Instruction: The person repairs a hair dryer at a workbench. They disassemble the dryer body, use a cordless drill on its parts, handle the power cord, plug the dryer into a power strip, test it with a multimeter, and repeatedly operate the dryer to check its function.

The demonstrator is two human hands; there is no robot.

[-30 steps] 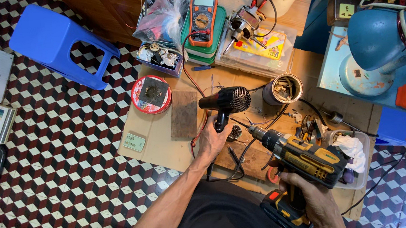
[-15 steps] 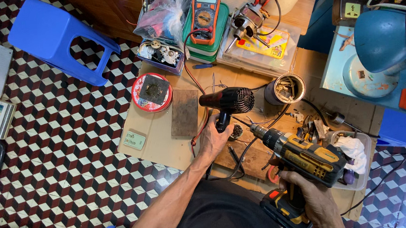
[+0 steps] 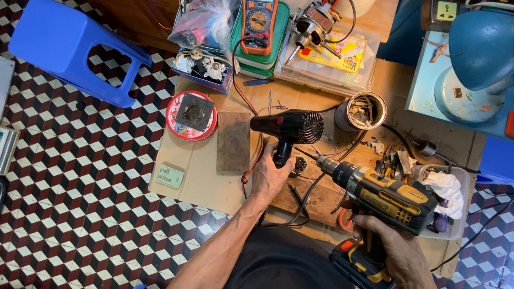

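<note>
Your left hand is wrapped around the handle of a black hair dryer, holding it just above the brown cardboard sheet that covers the floor in front of you. The dryer lies roughly level, its narrow nozzle aimed to your left and its round, grilled back end toward the right; the body is matte black, and a dark cord trails down from the handle base. Your right hand is closed on the grip of a yellow and black cordless drill, whose chuck points up and left toward the dryer's handle, near it but apart. I can't quite make out whether a bit sits in the chuck, since loose wires cross it there. Just left of the dryer a dark rectangular wooden block lies flat on the cardboard, and beyond that a round red tin lid carries a dark square pad. To the dryer's right stands an open metal can with bits inside. Farther from you an orange multimeter rests on a stack of green containers. A blue plastic stool sits on the checkered tile floor well off to your left.
</note>
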